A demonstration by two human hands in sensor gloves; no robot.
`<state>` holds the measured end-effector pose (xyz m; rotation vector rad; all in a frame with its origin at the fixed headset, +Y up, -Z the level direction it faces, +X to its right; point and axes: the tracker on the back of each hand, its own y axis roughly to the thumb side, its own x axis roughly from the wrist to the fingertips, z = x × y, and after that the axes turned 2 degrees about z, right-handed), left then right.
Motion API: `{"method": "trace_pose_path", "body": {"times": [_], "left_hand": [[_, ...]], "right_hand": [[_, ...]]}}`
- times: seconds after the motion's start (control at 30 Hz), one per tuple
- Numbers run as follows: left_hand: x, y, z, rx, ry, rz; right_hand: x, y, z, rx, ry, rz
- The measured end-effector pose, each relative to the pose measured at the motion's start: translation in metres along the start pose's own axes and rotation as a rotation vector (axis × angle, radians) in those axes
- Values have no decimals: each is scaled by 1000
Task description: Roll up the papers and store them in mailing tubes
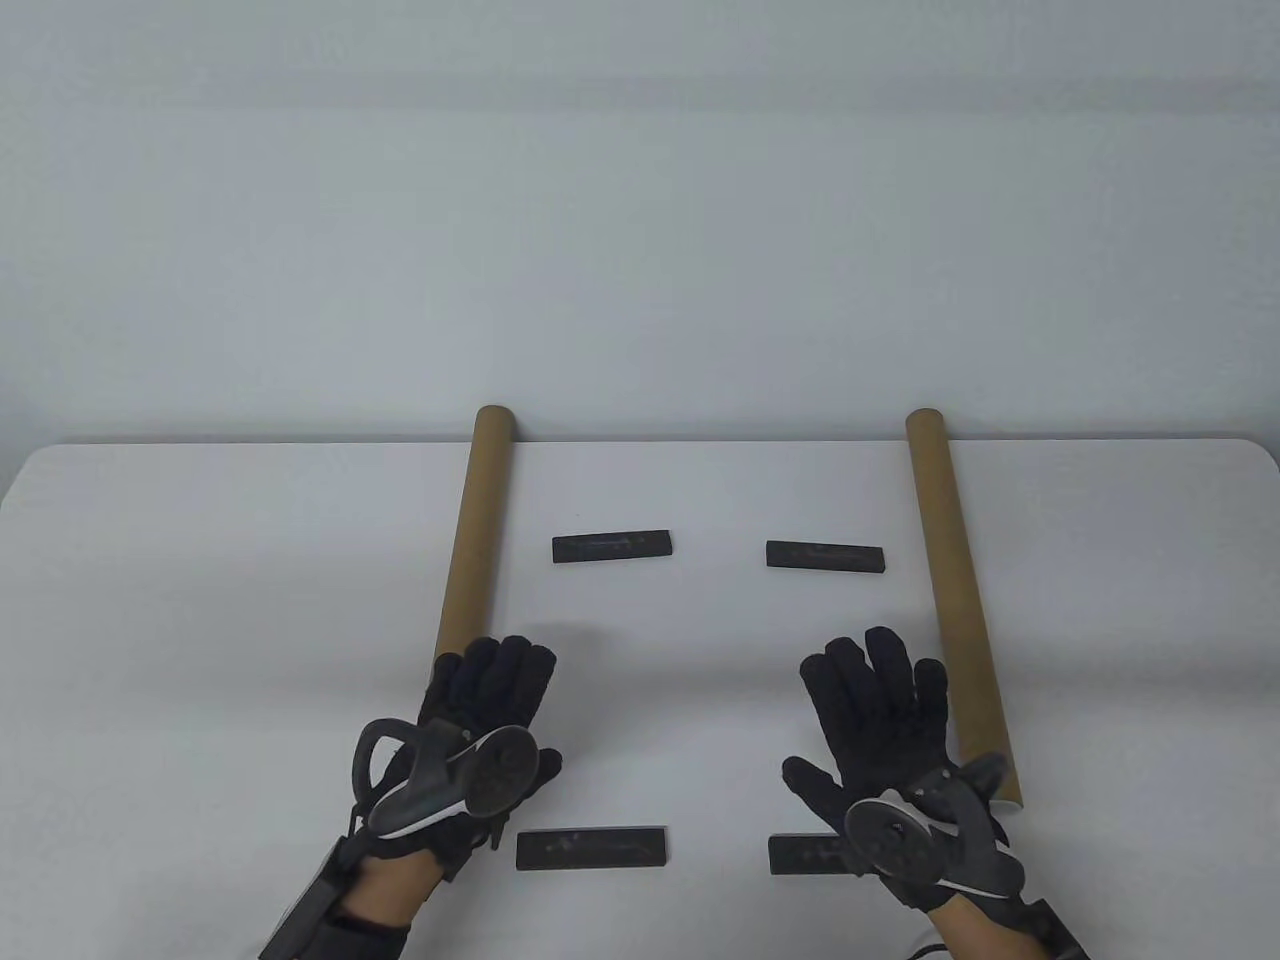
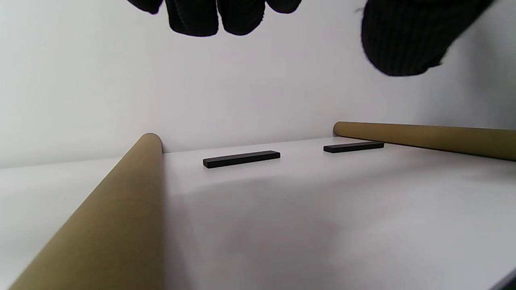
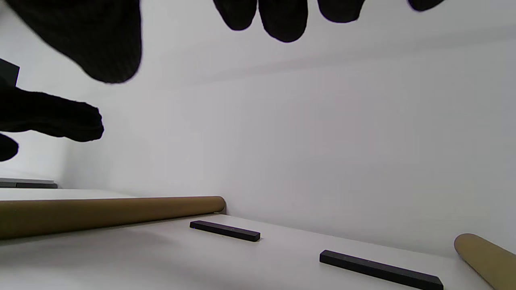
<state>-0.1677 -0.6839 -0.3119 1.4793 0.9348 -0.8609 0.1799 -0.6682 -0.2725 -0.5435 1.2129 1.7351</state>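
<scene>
Two brown cardboard mailing tubes lie on the white table, running front to back: the left tube point(image 1: 475, 540) and the right tube point(image 1: 955, 590). My left hand point(image 1: 505, 700) is spread flat, palm down, beside the left tube's near end and holds nothing. My right hand point(image 1: 855, 710) is spread the same way just left of the right tube, empty. In the left wrist view my fingers point(image 2: 193, 16) hang above the table with the left tube point(image 2: 113, 225) close by. In the right wrist view my fingers point(image 3: 282, 18) hang free. I cannot tell any white paper apart from the table.
Four flat black bars lie in a rectangle between the tubes: two far ones point(image 1: 611, 547) point(image 1: 825, 556) and two near ones point(image 1: 592, 849) point(image 1: 805, 855), the right near one partly under my right hand's tracker. A plain wall rises behind the table's far edge point(image 1: 700, 440).
</scene>
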Motion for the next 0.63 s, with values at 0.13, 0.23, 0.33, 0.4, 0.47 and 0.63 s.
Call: {"method": "trace_pose_path", "body": {"times": [0.13,0.23,0.33,0.4,0.47,0.63], "left_hand": [[1,6,2,3,-3,18],[3,10,3,7,-5,27],[3,12,3,1,-7,29],[3,14,3,0,-5,34],[3,15,4,3,-2,40],[3,15,3,1,2,38]], "right_hand": [[-4,1,-8,62,19,21],[-5,-4,-11,63,35,13],[-6,-10,-11,83,36,-13],[-7,-12,-11,90,38,-21],[-7,-13,-11,91,39,-25],[-6,-12,-16,102,68,-27]]}}
